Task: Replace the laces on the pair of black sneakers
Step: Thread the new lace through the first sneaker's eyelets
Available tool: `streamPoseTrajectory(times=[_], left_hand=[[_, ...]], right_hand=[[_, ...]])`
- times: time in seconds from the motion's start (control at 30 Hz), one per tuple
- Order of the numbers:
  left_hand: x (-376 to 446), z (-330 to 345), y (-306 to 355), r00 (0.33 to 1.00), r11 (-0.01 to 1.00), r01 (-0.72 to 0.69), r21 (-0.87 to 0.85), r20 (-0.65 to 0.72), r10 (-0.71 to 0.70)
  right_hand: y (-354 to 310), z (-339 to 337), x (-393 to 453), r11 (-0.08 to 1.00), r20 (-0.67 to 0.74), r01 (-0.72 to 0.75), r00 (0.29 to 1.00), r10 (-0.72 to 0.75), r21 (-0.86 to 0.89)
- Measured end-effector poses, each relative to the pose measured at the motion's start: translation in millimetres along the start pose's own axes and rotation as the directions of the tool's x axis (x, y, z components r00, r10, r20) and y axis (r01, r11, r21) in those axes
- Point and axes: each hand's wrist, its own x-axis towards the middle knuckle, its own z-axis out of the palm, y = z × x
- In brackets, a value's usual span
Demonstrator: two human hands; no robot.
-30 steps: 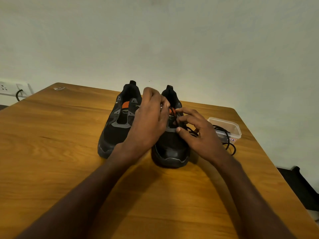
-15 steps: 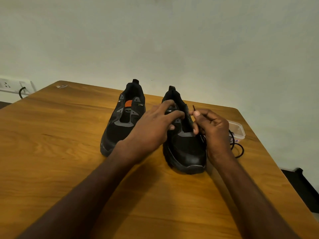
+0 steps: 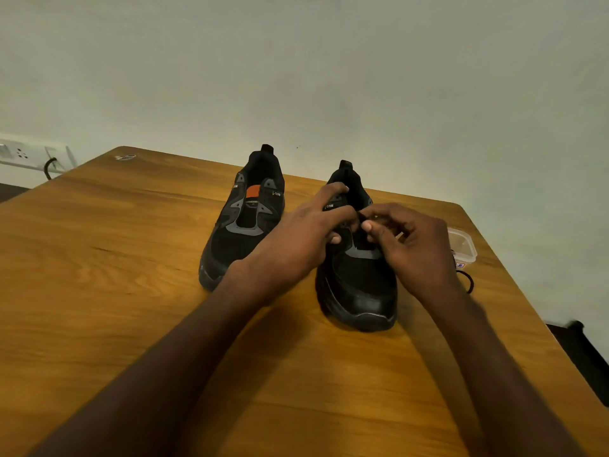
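Note:
Two black sneakers stand side by side on the wooden table (image 3: 99,275), toes toward me. The left sneaker (image 3: 242,232) has an orange tongue tab and no lace. My left hand (image 3: 296,239) rests on the right sneaker (image 3: 359,288), fingers curled round the left side of its eyelet area. Over the same shoe's tongue, my right hand (image 3: 408,245) pinches something small and dark between thumb and fingertips, apparently the end of a black lace. A loop of black lace (image 3: 469,282) shows on the table behind my right wrist.
A small clear plastic container (image 3: 463,245) sits near the table's right edge, behind my right hand. A white wall socket strip with a black cable (image 3: 33,156) is at far left. The table's right edge falls off to a dark floor.
My right hand came down from holding the lace tip up beside the shoe to pinching over the tongue. My left hand stays on the right sneaker. The view shifted slightly.

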Motion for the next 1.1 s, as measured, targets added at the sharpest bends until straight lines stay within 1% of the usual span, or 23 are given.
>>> streamPoseTrajectory(times=[0.07, 0.1, 0.17, 0.23, 0.37, 0.5, 0.53, 0.6, 0.63, 0.7, 0.73, 0.77, 0.8, 0.87, 0.9, 0.93, 0.97, 1.03, 1.07, 1.1], left_hand=[[0.7, 1.0, 1.2, 1.0, 1.0, 0.021, 0.004, -0.002, -0.021], [1.1, 0.9, 1.2, 0.999, 0.999, 0.034, 0.0, 0.002, -0.034], [1.5, 1.3, 0.6, 0.999, 0.999, 0.045, -0.006, 0.009, -0.045], [0.9, 1.6, -0.1, 0.999, 0.999, 0.035, -0.018, 0.018, -0.034], [1.1, 0.9, -0.4, 0.997, 0.998, 0.049, -0.045, 0.07, -0.045], [2.0, -0.3, -2.3, 0.995, 0.998, 0.052, -0.042, 0.082, -0.048], [2.1, -0.6, -2.7, 0.995, 0.998, 0.053, -0.046, 0.09, -0.048], [1.7, -1.5, -3.2, 0.994, 0.997, 0.055, -0.054, 0.098, -0.05], [1.5, -1.8, -3.4, 0.994, 0.997, 0.055, -0.055, 0.1, -0.05], [1.6, -2.1, -3.9, 0.993, 0.997, 0.057, -0.061, 0.102, -0.05], [1.5, -1.8, -3.9, 0.994, 0.996, 0.057, -0.066, 0.102, -0.05], [1.3, -1.6, -3.8, 0.993, 0.996, 0.057, -0.073, 0.103, -0.049], [1.5, -1.8, -4.0, 0.994, 0.995, 0.056, -0.08, 0.102, -0.048], [1.8, -1.9, -3.5, 0.993, 0.994, 0.06, -0.093, 0.106, -0.05], [2.0, -2.3, -2.9, 0.993, 0.993, 0.063, -0.097, 0.105, -0.053], [1.7, -2.1, -2.6, 0.993, 0.993, 0.065, -0.102, 0.106, -0.055], [2.0, -2.5, -2.6, 0.993, 0.992, 0.062, -0.107, 0.105, -0.05], [1.7, -2.2, -3.2, 0.993, 0.991, 0.054, -0.122, 0.109, -0.041], [1.8, -2.1, -3.9, 0.993, 0.991, 0.052, -0.122, 0.107, -0.039], [1.8, -1.6, -4.5, 0.993, 0.992, 0.054, -0.115, 0.107, -0.042]], right_hand=[[1.5, -5.3, 1.5, 1.0, 0.01, -0.021, 1.0, 0.02, 0.016], [2.4, -6.6, 2.8, 1.0, 0.023, -0.003, 1.0, 0.003, -0.014], [5.0, -6.3, 2.5, 0.993, 0.094, 0.049, 0.995, -0.039, -0.103], [5.6, -2.5, 0.7, 0.988, 0.137, 0.082, 0.988, -0.063, -0.135], [4.6, -2.2, 0.5, 0.989, 0.109, 0.083, 0.992, -0.07, -0.123], [4.5, -5.5, 1.7, 0.997, 0.023, -0.018, 1.0, 0.02, -0.07], [6.1, -6.7, 2.0, 0.997, 0.019, -0.016, 1.0, 0.017, -0.078], [9.0, -9.7, 2.5, 0.996, 0.055, 0.018, 0.998, -0.013, -0.089], [9.9, -11.1, 2.8, 0.998, 0.074, 0.018, 0.997, -0.014, -0.061], [10.7, -11.5, 3.2, 0.995, 0.09, -0.056, 0.995, 0.049, 0.082], [10.7, -12.2, 3.7, 0.974, 0.096, -0.114, 0.991, 0.097, 0.193], [9.8, -13.5, 4.0, 0.931, 0.102, -0.166, 0.985, 0.14, 0.326], [8.5, -15.2, 5.0, 0.859, 0.112, -0.2, 0.98, 0.166, 0.471], [7.1, -18.6, 6.2, 0.642, 0.162, -0.253, 0.967, 0.198, 0.724], [6.9, -19.7, 6.5, 0.554, 0.183, -0.273, 0.96, 0.214, 0.787], [7.6, -19.2, 5.5, 0.525, 0.189, -0.285, 0.955, 0.23, 0.802], [8.5, -17.7, 5.4, 0.565, 0.174, -0.286, 0.954, 0.245, 0.774], [9.9, -12.0, 3.9, 0.741, 0.127, -0.261, 0.964, 0.234, 0.619], [9.5, -9.1, 3.6, 0.802, 0.117, -0.244, 0.969, 0.216, 0.546], [7.5, -6.7, 3.3, 0.836, 0.116, -0.233, 0.972, 0.202, 0.496]])
